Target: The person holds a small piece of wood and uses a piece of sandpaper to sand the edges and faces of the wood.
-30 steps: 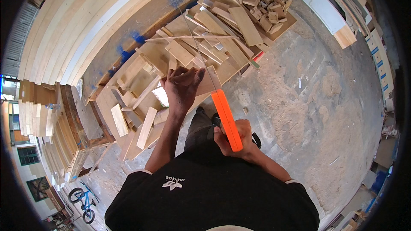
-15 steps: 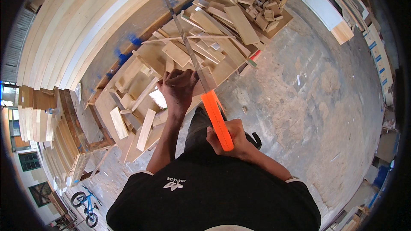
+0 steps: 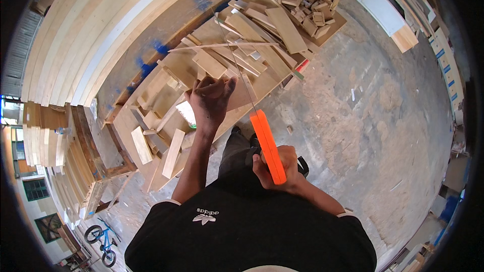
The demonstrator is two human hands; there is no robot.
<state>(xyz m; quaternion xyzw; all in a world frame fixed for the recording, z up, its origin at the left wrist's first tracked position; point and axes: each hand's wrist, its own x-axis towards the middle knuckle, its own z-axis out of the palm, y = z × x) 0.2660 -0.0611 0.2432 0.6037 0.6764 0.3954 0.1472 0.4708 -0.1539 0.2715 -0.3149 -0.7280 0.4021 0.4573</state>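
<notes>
My right hand [image 3: 280, 166] is closed around the orange handle [image 3: 268, 147] of a handsaw. Its thin blade [image 3: 235, 60] appears edge-on, running up and to the left past the top of the view. Left of the blade, my left hand [image 3: 210, 99] is closed with curled fingers on a flat wooden board [image 3: 244, 94], its thumb stretched toward the blade. The blade passes over this board; whether it touches the wood I cannot tell. Part of the board is hidden behind my left hand.
A low table [image 3: 151, 184] carries many wooden offcuts, with a heap of small blocks [image 3: 315, 12] at its far right. Long planks [image 3: 96, 25] lie at the far left. Concrete floor [image 3: 373, 121] spreads to the right. A blue bicycle [image 3: 103, 242] stands at lower left.
The saw has shifted slightly right and toward me, and its blade has turned from showing its side to edge-on. My left hand has barely moved.
</notes>
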